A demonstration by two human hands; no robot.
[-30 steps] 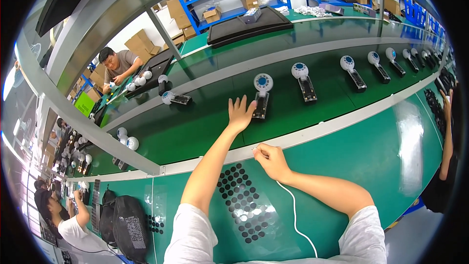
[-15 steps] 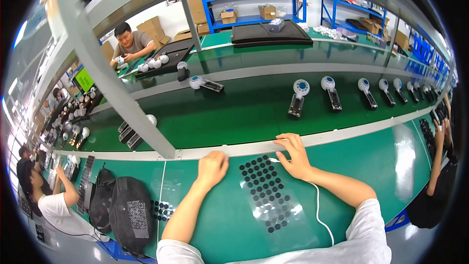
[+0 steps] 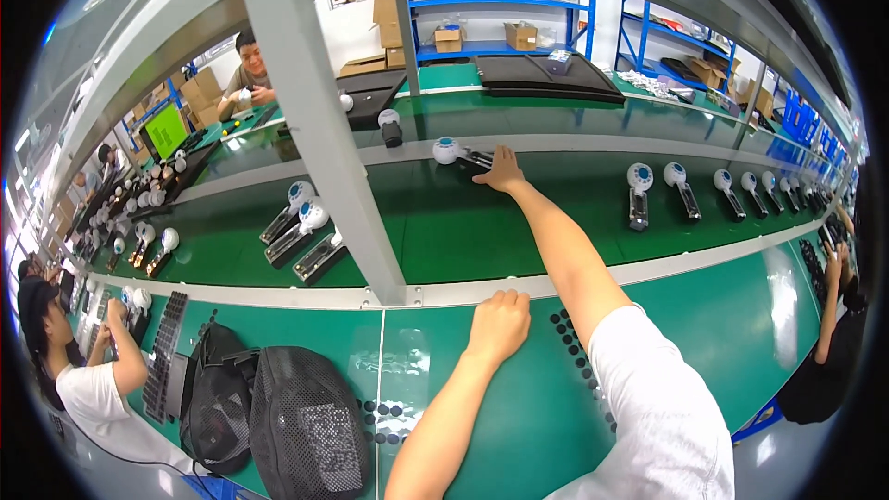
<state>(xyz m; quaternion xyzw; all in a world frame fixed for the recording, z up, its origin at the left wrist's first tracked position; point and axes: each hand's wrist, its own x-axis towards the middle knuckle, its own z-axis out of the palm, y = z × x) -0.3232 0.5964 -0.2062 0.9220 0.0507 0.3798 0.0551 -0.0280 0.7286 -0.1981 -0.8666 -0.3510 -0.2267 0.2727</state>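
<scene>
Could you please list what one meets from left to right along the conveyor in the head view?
Crowded devices at the far left → three white-headed devices → grey metal post → dark-bodied device at the back → lying white-headed device → right hand → row of similar devices.

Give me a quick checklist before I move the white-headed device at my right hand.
1. Right hand at the dark body of the white-headed device: ok.
2. Firm grip on it: cannot tell.
3. Left hand clear of the device, curled near the bench edge: ok.
4. Black dots fully in view: not ok, the right sleeve seems to cover some.
5. Black mesh bag apart from both hands: ok.
</scene>
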